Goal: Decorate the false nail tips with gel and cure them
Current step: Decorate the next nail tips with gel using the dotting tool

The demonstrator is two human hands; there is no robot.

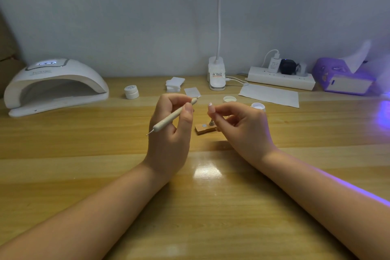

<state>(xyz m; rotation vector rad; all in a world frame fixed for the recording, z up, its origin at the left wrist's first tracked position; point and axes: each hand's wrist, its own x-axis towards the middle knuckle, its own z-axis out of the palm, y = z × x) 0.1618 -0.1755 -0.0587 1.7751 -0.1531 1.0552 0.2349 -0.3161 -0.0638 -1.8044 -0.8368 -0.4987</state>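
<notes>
I am holding the dotting pen [176, 114] in my left hand [171, 133], thumb and fingers curled round its shaft; its brush end is pointing up and away, its metal ball end down toward the table [84, 175]. My right hand [238, 126] is pinching a false nail tip [210, 106] between thumb and forefinger, held up just beside the pen's upper end but not touching it. The tip is carrying a pale mark near its top; too small to say what.

Judging the step: decoration is in hand, gel going onto the tip, curing not yet done. The open gel pot [257, 107] is standing just behind my right hand, its lid [229, 98] lying near it; a second, closed pot [131, 92] is sitting farther left. Below my hands the wooden stand [205, 128] with its metal post is waiting, nothing mounted on it.

The nail lamp [56, 86] is sitting well apart at far left, its display lit.

Next move, as I judge it: bringing the working end onto the tip's surface calls for a steady pinch and a light touch, since wet gel will smear. Then the tip needs carrying to the lamp without my fingers brushing the decorated face.
</notes>
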